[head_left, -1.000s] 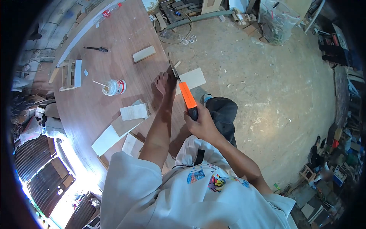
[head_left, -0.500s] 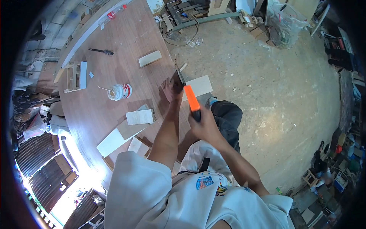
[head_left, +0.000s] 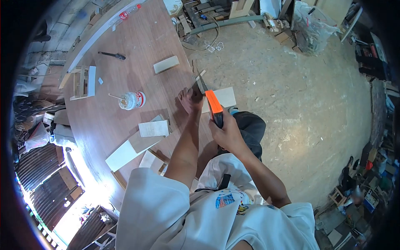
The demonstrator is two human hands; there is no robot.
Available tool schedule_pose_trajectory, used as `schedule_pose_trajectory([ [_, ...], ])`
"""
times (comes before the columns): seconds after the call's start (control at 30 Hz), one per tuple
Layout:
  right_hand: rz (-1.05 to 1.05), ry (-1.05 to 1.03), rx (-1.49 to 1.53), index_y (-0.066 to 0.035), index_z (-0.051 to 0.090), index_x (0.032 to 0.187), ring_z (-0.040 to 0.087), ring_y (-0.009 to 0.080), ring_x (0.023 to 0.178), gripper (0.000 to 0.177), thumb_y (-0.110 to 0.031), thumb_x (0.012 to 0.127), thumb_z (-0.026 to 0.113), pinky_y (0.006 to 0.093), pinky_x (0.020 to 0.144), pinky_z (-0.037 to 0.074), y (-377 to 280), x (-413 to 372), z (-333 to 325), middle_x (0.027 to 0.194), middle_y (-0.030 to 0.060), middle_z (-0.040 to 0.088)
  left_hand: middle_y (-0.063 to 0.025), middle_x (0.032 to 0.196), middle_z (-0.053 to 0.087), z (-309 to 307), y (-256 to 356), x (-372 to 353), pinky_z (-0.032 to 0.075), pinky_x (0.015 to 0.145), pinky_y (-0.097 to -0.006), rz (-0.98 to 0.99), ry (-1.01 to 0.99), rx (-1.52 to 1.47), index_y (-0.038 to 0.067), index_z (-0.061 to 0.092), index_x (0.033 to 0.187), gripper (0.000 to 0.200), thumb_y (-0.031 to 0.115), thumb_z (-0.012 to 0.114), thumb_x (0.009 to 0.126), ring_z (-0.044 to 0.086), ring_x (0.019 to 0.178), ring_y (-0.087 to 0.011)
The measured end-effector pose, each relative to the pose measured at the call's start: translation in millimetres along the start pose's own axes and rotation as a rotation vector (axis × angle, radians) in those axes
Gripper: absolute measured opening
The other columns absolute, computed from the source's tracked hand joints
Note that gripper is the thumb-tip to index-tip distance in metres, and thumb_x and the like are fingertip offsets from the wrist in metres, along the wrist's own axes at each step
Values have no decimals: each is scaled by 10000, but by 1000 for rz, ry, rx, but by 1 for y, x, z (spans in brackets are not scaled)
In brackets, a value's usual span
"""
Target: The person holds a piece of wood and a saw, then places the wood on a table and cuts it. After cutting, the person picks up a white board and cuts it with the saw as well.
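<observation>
My right hand (head_left: pixel 225 128) is closed round the black and orange handle of a handsaw (head_left: pixel 213 102), whose blade points up and away across a thin wood strip (head_left: pixel 201 78) at the table's right edge. Close to the blade, my left hand (head_left: pixel 191 100) presses down at that edge with its fingers bent; what lies under it is mostly hidden. A pale flat board (head_left: pixel 225 97) shows beyond the edge, beside the saw. On the table, a small wood block (head_left: pixel 166 65) lies past my left hand.
An open jar (head_left: pixel 132 100) with a stick stands on the table (head_left: pixel 137 46), left of my arm. White boards (head_left: pixel 153 128) lie nearer me. A dark tool (head_left: pixel 111 55), a small wooden frame (head_left: pixel 84 83) and a bottle (head_left: pixel 130 12) are farther off. A plastic bag (head_left: pixel 313 29) sits beyond.
My right hand and the saw have shifted slightly right and nearer to me, and the blade's angle differs a little. The whole view has also moved slightly.
</observation>
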State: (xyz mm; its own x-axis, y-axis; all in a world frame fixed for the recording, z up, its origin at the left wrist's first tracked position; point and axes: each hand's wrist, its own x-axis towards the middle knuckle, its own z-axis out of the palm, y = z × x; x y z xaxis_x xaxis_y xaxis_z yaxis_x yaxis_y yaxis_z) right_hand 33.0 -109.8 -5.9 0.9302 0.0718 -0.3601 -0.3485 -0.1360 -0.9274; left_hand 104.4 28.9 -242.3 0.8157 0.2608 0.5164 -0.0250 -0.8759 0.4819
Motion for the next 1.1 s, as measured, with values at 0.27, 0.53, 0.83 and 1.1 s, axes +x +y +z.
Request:
schedule_pose_trajectory([
  [0.27, -57, -11, -20, 16, 499, 934, 433, 108, 665, 141, -32, 810, 546, 287, 611, 403, 7, 13, 2, 691, 44, 457, -86, 743, 566, -3, 7, 6, 393, 773, -404, -97, -125, 114, 89, 555, 606, 122, 151, 634, 674, 553, 785, -292],
  [0.53, -90, -61, -80, 15, 478, 913, 451, 161, 616, 143, -40, 800, 545, 310, 604, 413, -9, 2, 7, 668, 99, 462, -78, 726, 573, -7, 12, 5, 395, 766, -397, -96, -132, 120, 93, 562, 606, 124, 165, 633, 677, 558, 763, -276],
  [0.83, 17, -31, -89, -5, 487, 903, 433, 135, 621, 125, -30, 792, 539, 309, 585, 402, -7, 30, 10, 655, 82, 435, -76, 718, 578, -11, 16, 9, 395, 764, -393, -60, -122, 102, 94, 570, 604, 118, 164, 633, 675, 561, 754, -270],
  [1.1, -40, -12, -64, 14, 478, 903, 435, 136, 620, 125, -42, 809, 538, 305, 583, 400, 20, 15, 5, 649, 100, 430, -74, 710, 581, -14, 19, 11, 396, 761, -390, -41, -104, 94, 95, 577, 602, 114, 163, 634, 674, 563, 746, -264],
])
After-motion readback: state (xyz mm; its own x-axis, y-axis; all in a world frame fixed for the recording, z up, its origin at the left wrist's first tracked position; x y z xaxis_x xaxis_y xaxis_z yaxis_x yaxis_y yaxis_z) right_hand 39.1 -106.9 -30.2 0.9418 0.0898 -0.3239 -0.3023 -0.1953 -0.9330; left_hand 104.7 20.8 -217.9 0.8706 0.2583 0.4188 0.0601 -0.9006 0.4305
